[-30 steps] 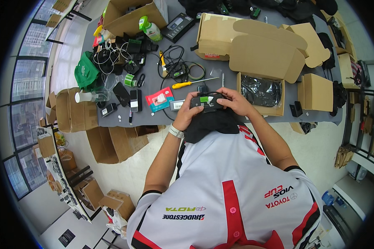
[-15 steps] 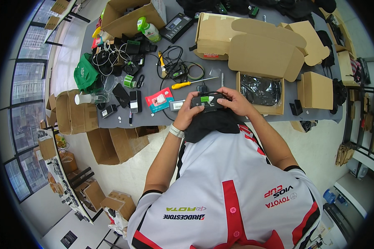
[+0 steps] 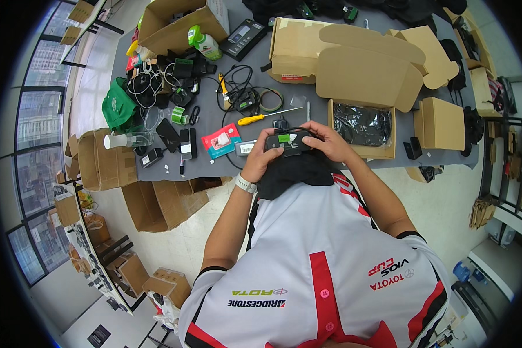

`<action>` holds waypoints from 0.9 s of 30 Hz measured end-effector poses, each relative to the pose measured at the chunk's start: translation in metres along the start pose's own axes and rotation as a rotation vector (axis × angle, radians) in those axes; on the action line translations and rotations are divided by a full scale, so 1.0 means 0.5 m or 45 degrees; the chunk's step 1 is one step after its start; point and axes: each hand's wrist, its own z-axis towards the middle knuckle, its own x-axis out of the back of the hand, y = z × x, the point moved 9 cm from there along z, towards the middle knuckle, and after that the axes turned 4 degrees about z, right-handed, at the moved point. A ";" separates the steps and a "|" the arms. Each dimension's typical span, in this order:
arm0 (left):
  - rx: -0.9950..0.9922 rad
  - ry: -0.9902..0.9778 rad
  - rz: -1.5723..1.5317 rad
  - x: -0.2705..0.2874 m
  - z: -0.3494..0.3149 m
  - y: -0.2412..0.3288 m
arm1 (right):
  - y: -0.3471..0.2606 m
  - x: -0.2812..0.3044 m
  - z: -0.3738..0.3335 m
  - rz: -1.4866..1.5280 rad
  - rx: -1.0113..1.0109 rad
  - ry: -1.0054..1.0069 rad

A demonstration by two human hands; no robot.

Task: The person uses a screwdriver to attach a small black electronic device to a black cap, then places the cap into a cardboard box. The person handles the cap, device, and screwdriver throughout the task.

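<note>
Taking the small black device with a green label [image 3: 288,141] as the landmark: it sits at the near edge of the grey table [image 3: 325,110], held up just over a black cloth [image 3: 290,171] that drapes toward the person's chest.

To its left lie a red-and-teal flat packet [image 3: 221,140] and a yellow-handled screwdriver [image 3: 255,119], both near. The left hand [image 3: 261,158] grips the device's left end, fingers curled closed around it, thumb on top. The right hand [image 3: 326,141] clamps the right end the same way, fingers wrapped tight.

Right of the device, just beside the right hand, stands an open brown cardboard box holding a black plastic bag [image 3: 362,124].

Likely trouble: the device hangs over the table edge, so a slipped grip would drop it into the cloth or to the floor. A swung elbow could knock the box. Open room is mostly on the near side, toward the body; the tabletop beyond is crowded with cables.
</note>
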 end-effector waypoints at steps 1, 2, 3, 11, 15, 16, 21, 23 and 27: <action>0.011 -0.002 0.001 -0.001 -0.001 0.001 | 0.002 0.002 0.000 -0.012 0.013 -0.003; 0.020 -0.004 0.001 -0.002 -0.002 0.002 | 0.000 0.001 -0.001 -0.015 0.020 -0.001; 0.014 -0.007 -0.002 -0.002 -0.001 0.000 | -0.002 0.000 -0.002 -0.017 0.026 0.002; -0.017 -0.013 -0.019 0.001 0.003 -0.013 | 0.001 0.001 -0.003 -0.047 0.024 0.006; -0.012 -0.008 -0.003 0.003 -0.001 -0.010 | -0.001 0.000 -0.002 -0.051 0.013 -0.003; -0.023 -0.011 0.007 0.004 0.000 -0.010 | 0.000 0.000 -0.001 -0.054 0.011 -0.007; -0.047 -0.020 -0.004 0.003 0.000 -0.009 | -0.008 -0.005 -0.002 -0.031 0.019 -0.010; -0.044 -0.017 0.017 0.005 0.000 -0.009 | -0.007 -0.006 -0.003 -0.010 0.008 -0.011; -0.037 -0.026 -0.012 0.002 0.000 -0.009 | -0.005 -0.006 -0.003 -0.020 -0.004 -0.016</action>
